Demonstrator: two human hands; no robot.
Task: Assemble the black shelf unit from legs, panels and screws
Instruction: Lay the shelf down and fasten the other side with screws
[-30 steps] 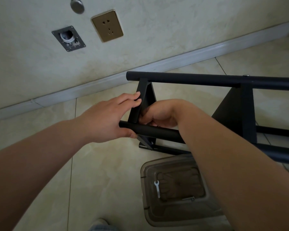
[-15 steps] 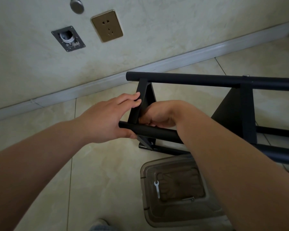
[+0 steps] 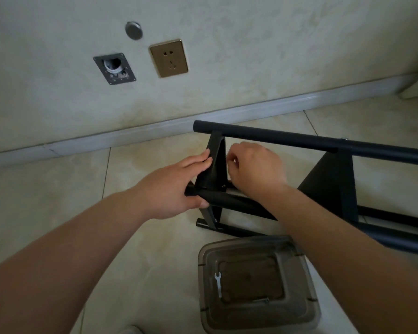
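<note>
**Two hands on the black shelf**

On the wall at the left there is a grey plate w/ a hole, a round silver cap above it & a gold socket just beside it.

The left hand holds the near black leg at its end. The thumb goes under the leg & the straight fingers press on the side of the small black panel.

The black shelf unit lies on its side on the tile floor, near the wall. Its far leg runs along the top & a bigger panel stands more to the right.

The right hand is just right of the small panel, fingers curled in. Can't tell if it pinches sth small; the fingers hide it.

A tiny screw shows low on the small panel, btw. the two hands.

Low down by the right arm sits a clear plastic box on the floor. A small silver wrench lies in it.
</note>
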